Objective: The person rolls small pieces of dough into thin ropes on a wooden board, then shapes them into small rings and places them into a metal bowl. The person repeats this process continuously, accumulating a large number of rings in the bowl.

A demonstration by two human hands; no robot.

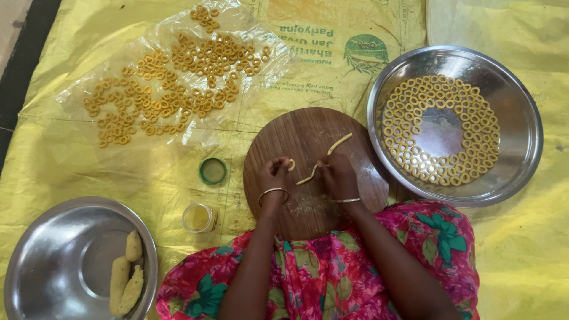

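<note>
A round wooden board [308, 136] lies on the yellow sheet in front of me. My left hand [273, 175] pinches a small curled piece of yellow dough [291, 165] into a ring on the board. My right hand [338, 173] rests beside it, fingertips on a thin dough strip [307, 176]. Another short dough strip [339, 143] lies loose further up the board. Both wrists wear thin bangles.
A steel plate [521, 106] at right holds several dough rings arranged in circles. A clear plastic sheet [172, 83] at upper left is covered with more rings. A steel plate [53, 261] at lower left holds three dough lumps. A small open jar [198, 217] and its green lid [213, 170] sit nearby.
</note>
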